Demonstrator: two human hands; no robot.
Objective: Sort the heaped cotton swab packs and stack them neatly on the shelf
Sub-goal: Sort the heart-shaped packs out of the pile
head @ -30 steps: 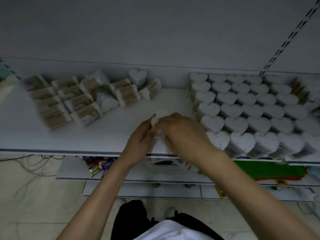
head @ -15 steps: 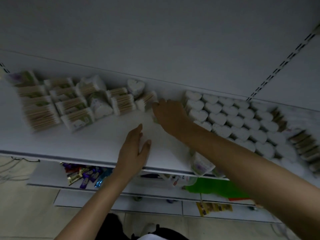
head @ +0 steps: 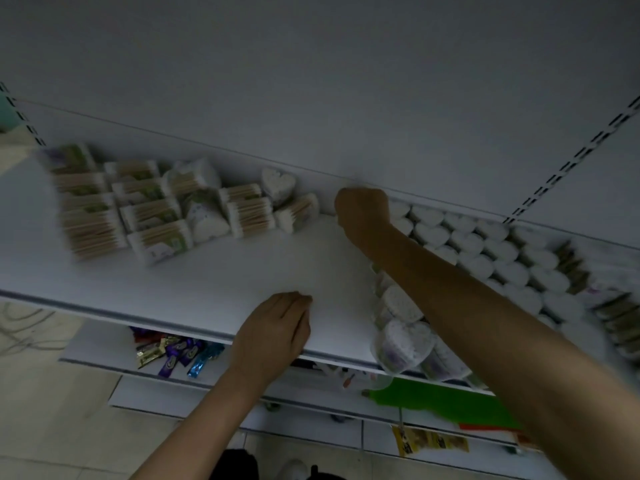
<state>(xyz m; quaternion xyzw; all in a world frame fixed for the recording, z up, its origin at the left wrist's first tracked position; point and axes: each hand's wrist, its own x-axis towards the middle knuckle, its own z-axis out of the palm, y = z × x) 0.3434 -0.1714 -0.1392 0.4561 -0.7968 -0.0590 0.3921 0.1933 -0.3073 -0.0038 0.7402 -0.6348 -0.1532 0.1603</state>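
Our right hand [head: 362, 209] reaches to the back of the shelf [head: 242, 271] beside the heart packs [head: 485, 251], fingers curled; we cannot tell whether it holds one. Our left hand [head: 273, 327] rests loose and empty at the front, and the heap [head: 156, 209] lies back-left.

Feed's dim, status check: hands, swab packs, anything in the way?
Left hand loose on shelf front. Right hand curled at back end of heart-pack rows, contents hidden. Mixed heap left, path clear.
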